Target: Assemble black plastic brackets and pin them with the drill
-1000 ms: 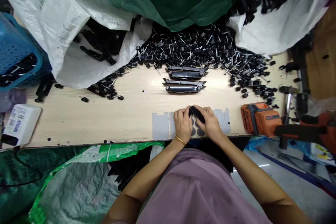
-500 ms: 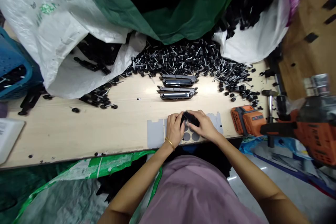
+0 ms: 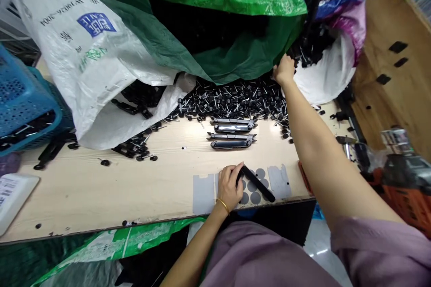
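My left hand [image 3: 231, 186] is closed on a black hinged bar [image 3: 257, 182], whose longer arm slants down to the right near the table's front edge. Under the bar lies a patch of grey round pads [image 3: 255, 197] between grey strips. My right hand [image 3: 285, 70] is far back, where the dark green sack [image 3: 229, 65] meets the white sack of black parts [image 3: 323, 78]. Its fingers look curled in, but their tips and anything in them are hidden. Between the hands and the sacks lie folded black assemblies [image 3: 232, 139], stacked in parallel.
A heap of black knobs with metal pins [image 3: 232, 98] spreads behind the assemblies. White printed sack [image 3: 101, 67] and blue basket [image 3: 27, 98] stand at left; a white box [image 3: 16, 202] lies at the left edge. An orange power tool [image 3: 404, 193] is at right, partly behind my right arm.
My right hand has let go of the black bar and reached far back to the sacks. My left hand keeps hold of the bar, now opened wider. The view has tilted up.
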A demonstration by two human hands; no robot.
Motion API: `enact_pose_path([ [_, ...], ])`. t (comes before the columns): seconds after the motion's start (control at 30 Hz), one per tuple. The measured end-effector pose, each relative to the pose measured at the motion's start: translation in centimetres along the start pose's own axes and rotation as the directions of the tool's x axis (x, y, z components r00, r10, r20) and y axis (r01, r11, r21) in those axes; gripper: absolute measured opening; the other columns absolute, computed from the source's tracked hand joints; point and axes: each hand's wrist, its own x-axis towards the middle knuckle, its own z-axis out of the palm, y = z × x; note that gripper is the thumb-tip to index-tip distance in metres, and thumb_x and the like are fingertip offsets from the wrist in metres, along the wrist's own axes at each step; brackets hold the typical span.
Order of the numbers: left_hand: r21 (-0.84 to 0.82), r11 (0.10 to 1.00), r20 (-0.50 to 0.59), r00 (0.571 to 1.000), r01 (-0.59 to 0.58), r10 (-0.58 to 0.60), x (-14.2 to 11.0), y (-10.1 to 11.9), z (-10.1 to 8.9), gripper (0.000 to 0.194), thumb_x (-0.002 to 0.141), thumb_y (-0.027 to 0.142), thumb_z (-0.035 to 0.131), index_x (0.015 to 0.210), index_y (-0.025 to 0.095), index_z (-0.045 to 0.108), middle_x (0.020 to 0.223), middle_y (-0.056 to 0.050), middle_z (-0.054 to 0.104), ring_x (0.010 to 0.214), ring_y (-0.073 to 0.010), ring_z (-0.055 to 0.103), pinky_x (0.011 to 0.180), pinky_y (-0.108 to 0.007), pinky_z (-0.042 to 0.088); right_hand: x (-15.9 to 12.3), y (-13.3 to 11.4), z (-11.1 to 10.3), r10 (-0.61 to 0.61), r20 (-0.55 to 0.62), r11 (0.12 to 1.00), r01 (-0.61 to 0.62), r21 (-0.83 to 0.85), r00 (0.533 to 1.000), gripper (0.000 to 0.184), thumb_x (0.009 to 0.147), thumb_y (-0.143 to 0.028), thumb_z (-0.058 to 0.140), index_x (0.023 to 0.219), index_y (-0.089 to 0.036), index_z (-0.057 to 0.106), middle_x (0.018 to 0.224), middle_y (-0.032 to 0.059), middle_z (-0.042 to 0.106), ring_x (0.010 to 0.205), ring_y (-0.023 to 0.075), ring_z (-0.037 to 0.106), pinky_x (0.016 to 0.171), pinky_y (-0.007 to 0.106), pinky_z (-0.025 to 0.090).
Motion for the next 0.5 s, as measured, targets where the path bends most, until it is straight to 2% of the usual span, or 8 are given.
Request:
enact_pose_path([
  [0.13,0.006,1.0,0.006,1.0,0.011,-0.011,0.1,0.0,-0.1,0.053,0.082,0.009,0.045,0.133,0.024,0.044,0.103,-0.008,0.051,0.099,-0.0209,0.049,0.089,-0.038,0.039,-2.0,-0.8,-1.5,-0.042,0.018,0.993,0.044,-0.111,0.999,0.036,0.08,-0.031,0.053,0.109,-0.009,0.052,0.105,0.0162,0.055,0.106,0.0319,0.047,0.088,0.052,0.039],
  [0.2,0.008,1.0,0.001,1.0,0.011,-0.011,0.1,0.1,-0.1,0.053,0.083,0.008,0.045,0.133,0.024,0.044,0.103,-0.007,0.051,0.099,-0.0207,0.049,0.089,-0.038,0.04,-3.1,-0.4,-3.8,-0.09,0.148,0.993,0.1,-0.062,0.985,0.031,0.079,-0.032,0.056,0.101,-0.01,0.056,0.095,0.0122,0.058,0.094,0.0273,0.052,0.084,0.044,0.042],
  [0.27,0.014,1.0,-0.003,1.0,0.01,-0.01,0.1,0.1,-0.1,0.054,0.082,0.008,0.045,0.133,0.024,0.044,0.103,-0.007,0.051,0.099,-0.0206,0.049,0.089,-0.038,0.04,-4.1,0.0,-6.3,-0.146,0.328,0.989,0.129,0.072,0.933,0.032,0.079,-0.042,0.057,0.089,-0.012,0.059,0.081,0.0064,0.059,0.08,0.0217,0.053,0.076,0.037,0.044],
  [0.33,0.022,1.0,-0.002,1.0,0.009,-0.009,0.1,0.1,0.0,0.054,0.081,0.008,0.046,0.133,0.024,0.044,0.104,-0.007,0.051,0.099,-0.0207,0.049,0.089,-0.038,0.04,-4.8,-0.2,-8.2,-0.233,0.476,0.967,0.153,0.202,0.848,0.039,0.076,-0.053,0.058,0.078,-0.014,0.06,0.071,0.0023,0.057,0.071,0.0179,0.052,0.069,0.032,0.043],
  [0.4,0.028,1.0,0.002,1.0,0.008,-0.008,0.1,0.1,0.0,0.055,0.081,0.008,0.046,0.133,0.023,0.043,0.104,-0.008,0.051,0.099,-0.021,0.049,0.089,-0.039,0.04,-4.9,-0.8,-9.1,-0.343,0.541,0.93,0.197,0.31,0.768,0.041,0.074,-0.056,0.058,0.076,-0.015,0.062,0.071,0.0013,0.059,0.071,0.0171,0.053,0.069,0.03,0.042],
  [0.43,0.03,1.0,0.003,1.0,0.007,-0.007,0.1,0.1,0.0,0.054,0.081,0.008,0.046,0.134,0.023,0.043,0.104,-0.008,0.051,0.099,-0.0213,0.05,0.089,-0.039,0.04,-4.6,-1.1,-9.1,-0.375,0.527,0.914,0.209,0.347,0.763,0.04,0.076,-0.055,0.056,0.078,-0.016,0.063,0.074,0.0016,0.061,0.074,0.0174,0.054,0.07,0.03,0.043],
  [0.47,0.032,0.999,0.003,1.0,0.007,-0.007,0.1,0.2,-0.1,0.054,0.082,0.008,0.045,0.134,0.023,0.043,0.104,-0.008,0.051,0.099,-0.0216,0.05,0.089,-0.04,0.041,-4.1,-1.2,-8.8,-0.363,0.472,0.913,0.207,0.351,0.803,0.038,0.08,-0.052,0.052,0.08,-0.016,0.064,0.078,0.0025,0.063,0.077,0.0178,0.056,0.072,0.03,0.043],
  [0.5,0.034,0.999,0.005,1.0,0.01,-0.01,0.1,0.2,-0.1,0.054,0.082,0.009,0.044,0.134,0.023,0.043,0.104,-0.008,0.051,0.099,-0.0219,0.05,0.089,-0.041,0.041,-3.3,-1.2,-8.4,-0.309,0.383,0.928,0.188,0.321,0.871,0.038,0.084,-0.048,0.045,0.084,-0.016,0.064,0.083,0.0042,0.064,0.081,0.0186,0.056,0.075,0.031,0.043],
])
